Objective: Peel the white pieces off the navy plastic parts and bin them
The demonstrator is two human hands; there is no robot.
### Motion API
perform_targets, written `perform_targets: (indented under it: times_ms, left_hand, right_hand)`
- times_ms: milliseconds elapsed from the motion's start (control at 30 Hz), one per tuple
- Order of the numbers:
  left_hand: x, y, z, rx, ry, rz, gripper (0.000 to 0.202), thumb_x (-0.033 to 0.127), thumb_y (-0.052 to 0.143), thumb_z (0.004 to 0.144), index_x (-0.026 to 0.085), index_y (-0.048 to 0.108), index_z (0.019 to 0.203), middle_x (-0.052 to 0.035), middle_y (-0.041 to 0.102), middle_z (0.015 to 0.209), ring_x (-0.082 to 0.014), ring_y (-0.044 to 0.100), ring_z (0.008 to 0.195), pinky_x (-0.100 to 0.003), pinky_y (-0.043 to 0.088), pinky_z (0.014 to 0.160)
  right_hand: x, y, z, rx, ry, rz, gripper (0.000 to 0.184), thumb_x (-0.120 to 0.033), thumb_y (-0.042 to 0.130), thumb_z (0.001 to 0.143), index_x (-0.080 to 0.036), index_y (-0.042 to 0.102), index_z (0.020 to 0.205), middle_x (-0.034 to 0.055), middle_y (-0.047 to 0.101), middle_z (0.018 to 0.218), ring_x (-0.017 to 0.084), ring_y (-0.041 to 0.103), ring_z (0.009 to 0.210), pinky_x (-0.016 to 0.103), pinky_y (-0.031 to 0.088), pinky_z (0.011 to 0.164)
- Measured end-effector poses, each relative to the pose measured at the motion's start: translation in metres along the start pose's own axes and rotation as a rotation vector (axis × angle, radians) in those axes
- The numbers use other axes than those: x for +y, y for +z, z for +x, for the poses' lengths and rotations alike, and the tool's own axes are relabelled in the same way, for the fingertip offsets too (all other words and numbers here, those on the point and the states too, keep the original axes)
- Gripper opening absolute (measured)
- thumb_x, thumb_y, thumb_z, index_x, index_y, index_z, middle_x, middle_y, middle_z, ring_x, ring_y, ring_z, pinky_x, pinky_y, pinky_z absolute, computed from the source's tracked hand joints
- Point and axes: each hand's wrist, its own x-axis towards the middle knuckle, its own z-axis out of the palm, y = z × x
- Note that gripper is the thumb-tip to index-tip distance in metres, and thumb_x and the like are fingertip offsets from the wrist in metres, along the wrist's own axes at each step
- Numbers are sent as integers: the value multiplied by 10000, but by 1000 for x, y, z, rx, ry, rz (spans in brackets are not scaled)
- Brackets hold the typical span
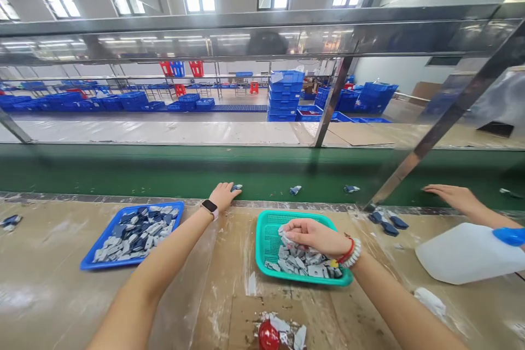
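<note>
A pale piece (283,233) is pinched in the closed fingers of the right hand (314,235), over the green basket (301,279) on the tabletop (213,284). On the belt (262,176) beyond, a blue piece (237,188) is touched by the left hand (222,197), grip unclear; pickup is apparently underway, a secure pinch seemingly needed.

Bluish piece (237,188) on belt (197,172); pale piece (283,234) held
</note>
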Motion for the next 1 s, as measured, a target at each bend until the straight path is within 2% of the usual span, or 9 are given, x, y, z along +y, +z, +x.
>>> perform_targets:
  times_ms: [133, 200, 267, 433, 600, 700, 800, 900, 1000]
  left_hand:
    - [-15, 2, 27, -98, -10, 110, 300, 263, 579, 895, 144, 560, 1170, -92, 587, 1140, -240, 569, 1043, -485, 455, 931]
    - [-22, 0, 26, -105, -46, 129, 281, 292, 565, 904, 137, 568, 1138, -89, 593, 1108, -227, 581, 1005, -459, 475, 901]
    - [-28, 0, 20, -99, -104, 125, 267, 310, 556, 909, 128, 578, 1104, -85, 601, 1078, -217, 590, 972, -439, 487, 875]
    - [-25, 2, 2, 20, -319, 46, 298, 337, 497, 933, 126, 554, 1136, -99, 595, 1097, -236, 570, 1015, -467, 430, 924]
    - [-12, -23, -18, 238, -498, -131, 356, 315, 331, 974, 52, 514, 1129, -207, 590, 1060, -308, 536, 1056, -461, 379, 909]
    - [2, -47, -54, 355, -468, -295, 333, 376, 379, 953, 94, 556, 972, -166, 586, 987, -284, 508, 1057, -405, 372, 927]
    - [29, -62, -117, 439, -401, -484, 390, 468, 335, 949, 144, 544, 887, -115, 572, 960, -243, 515, 1009, -377, 388, 928]
    - [66, -60, -191, 444, -322, -745, 488, 597, 248, 929, 183, 507, 927, -76, 581, 923, -208, 565, 873, -361, 459, 839]
    - [104, -44, -256, 425, -324, -1164, 452, 645, 327, 895, 217, 466, 933, -33, 581, 787, -179, 562, 704, -310, 486, 676]
  right_hand:
    - [-11, -23, -13, -313, 357, 389, 447, -570, 541, 843, -144, 633, 938, 8, 643, 668, 35, 467, 409, 155, 387, 382]
    - [-16, -31, -25, -315, 590, 680, 449, -568, 631, 779, -165, 568, 968, -6, 623, 705, 34, 472, 440, 164, 420, 418]
    - [-22, -33, -41, -235, 691, 818, 463, -516, 734, 697, -177, 553, 955, -20, 613, 710, 54, 534, 505, 187, 477, 493]
    - [-44, -21, -100, -106, 575, 520, 344, -418, 735, 727, -162, 656, 943, 49, 689, 822, 142, 655, 728, 287, 560, 695]
    - [-64, 6, -170, -87, 192, 7, 143, -291, 612, 868, -190, 711, 885, 51, 703, 836, 154, 647, 764, 295, 549, 688]
    - [-67, 20, -199, -57, 36, -127, 133, -220, 575, 895, -183, 703, 898, 49, 693, 825, 143, 623, 755, 287, 539, 677]
    - [-65, 30, -213, -48, -37, -220, 142, -174, 549, 905, -167, 692, 912, 57, 676, 821, 142, 590, 751, 280, 520, 663]
    - [-63, 34, -218, -54, -91, -313, 178, -155, 515, 919, -169, 690, 889, 53, 660, 787, 134, 558, 713, 260, 487, 629]
    - [-63, 34, -218, -47, -134, -321, 189, -155, 503, 925, -177, 689, 897, 52, 659, 788, 129, 548, 703, 252, 475, 621]
